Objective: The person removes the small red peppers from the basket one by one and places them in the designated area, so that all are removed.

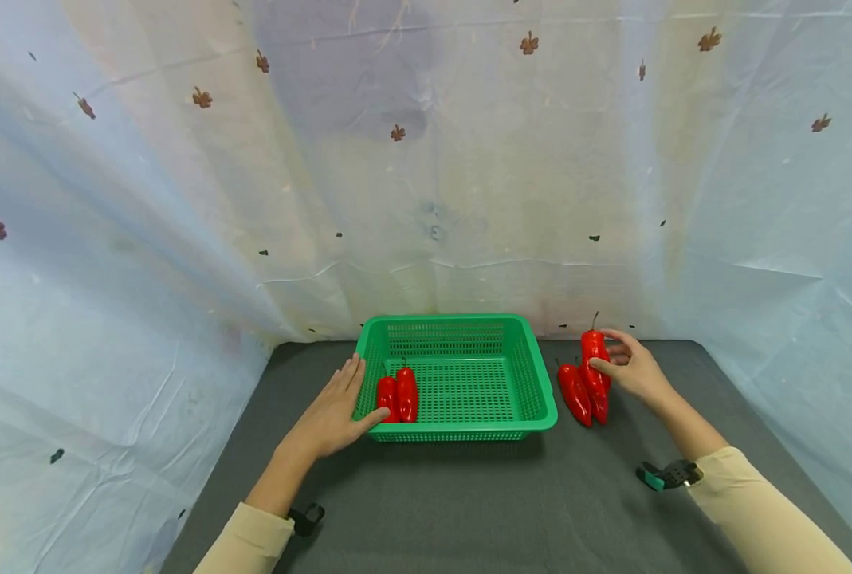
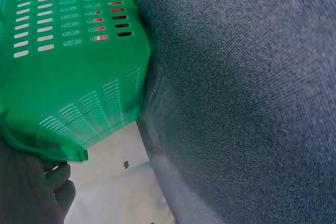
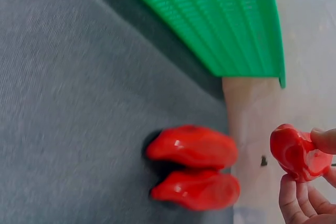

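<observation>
My right hand (image 1: pixel 637 371) pinches a glossy red pepper (image 1: pixel 594 348) between thumb and fingers, its thin stem pointing up. In the right wrist view this pepper (image 3: pixel 290 150) is raised off the table. Two more red peppers (image 3: pixel 191 147) lie side by side on the dark cloth just under it. My left hand (image 1: pixel 332 410) rests along the left rim of a green plastic basket (image 1: pixel 461 431), fingers extended and thumb near the front corner. Inside the basket's left end lie two red peppers (image 1: pixel 407 395); red also shows through its slots in the left wrist view.
A dark grey cloth (image 1: pixel 426 510) covers the table. Pale plastic sheeting (image 1: pixel 469 199) with small leaf prints hangs behind it and along both sides. Dark straps (image 1: pixel 665 476) are on both wrists.
</observation>
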A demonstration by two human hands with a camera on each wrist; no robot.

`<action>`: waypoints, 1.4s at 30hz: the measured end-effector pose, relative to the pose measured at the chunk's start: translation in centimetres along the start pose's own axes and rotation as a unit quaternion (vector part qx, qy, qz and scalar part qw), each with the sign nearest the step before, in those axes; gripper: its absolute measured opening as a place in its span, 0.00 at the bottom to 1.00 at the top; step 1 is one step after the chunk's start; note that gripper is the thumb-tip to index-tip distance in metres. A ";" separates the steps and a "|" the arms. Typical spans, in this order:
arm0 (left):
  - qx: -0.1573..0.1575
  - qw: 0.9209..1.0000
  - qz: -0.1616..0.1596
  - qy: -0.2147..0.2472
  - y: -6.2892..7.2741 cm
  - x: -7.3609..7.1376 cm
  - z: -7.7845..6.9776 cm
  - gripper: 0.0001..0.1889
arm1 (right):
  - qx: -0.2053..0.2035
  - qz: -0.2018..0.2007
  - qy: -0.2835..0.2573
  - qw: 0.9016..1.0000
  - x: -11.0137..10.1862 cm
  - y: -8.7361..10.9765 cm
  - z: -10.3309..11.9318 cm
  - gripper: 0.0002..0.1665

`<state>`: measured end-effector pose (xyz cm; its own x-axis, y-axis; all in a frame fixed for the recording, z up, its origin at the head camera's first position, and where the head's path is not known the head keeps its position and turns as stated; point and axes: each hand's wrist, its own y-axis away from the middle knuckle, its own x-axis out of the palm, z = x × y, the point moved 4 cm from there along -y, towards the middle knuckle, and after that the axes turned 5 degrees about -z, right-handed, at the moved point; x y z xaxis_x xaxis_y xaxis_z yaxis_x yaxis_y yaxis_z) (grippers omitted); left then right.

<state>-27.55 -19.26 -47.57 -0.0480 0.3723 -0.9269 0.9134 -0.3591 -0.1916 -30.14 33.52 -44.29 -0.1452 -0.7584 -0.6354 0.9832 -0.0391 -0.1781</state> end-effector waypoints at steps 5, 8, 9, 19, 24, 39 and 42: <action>-0.001 1.000 0.000 -0.002 0.0 -0.1 0.0 0.58 | 0.013 -0.004 0.016 1.000 -0.3 -0.1 -1.7 0.44; -0.001 1.000 -0.001 -0.001 0.1 -0.1 0.0 0.58 | 0.021 -0.003 0.015 1.000 -0.5 -0.2 -2.6 0.43; -0.002 1.000 0.000 -0.001 0.1 -0.1 0.0 0.58 | 0.024 -0.003 0.015 1.000 -0.5 -0.3 -2.9 0.43; -0.001 1.000 0.001 -0.003 0.0 0.1 0.1 0.57 | 0.070 0.003 0.029 0.997 -0.6 -0.4 -5.6 0.43; -0.001 1.000 0.001 -0.003 0.0 0.0 0.1 0.57 | 0.083 0.021 0.033 0.996 -0.7 -0.3 -6.7 0.44; -0.003 1.000 0.003 -0.002 0.1 0.0 0.0 0.57 | 0.098 0.050 0.037 0.993 -0.1 -0.6 -8.2 0.42; -0.003 1.000 0.002 -0.001 0.1 0.0 0.0 0.57 | 0.101 0.054 0.031 0.993 0.0 -0.6 -8.1 0.42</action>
<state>-27.49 -19.29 -47.63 -0.0447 0.3686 -0.9285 0.9161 -0.3555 -0.1852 -31.63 38.81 -50.32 -0.0373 -0.7233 -0.6895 0.9946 -0.0935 0.0442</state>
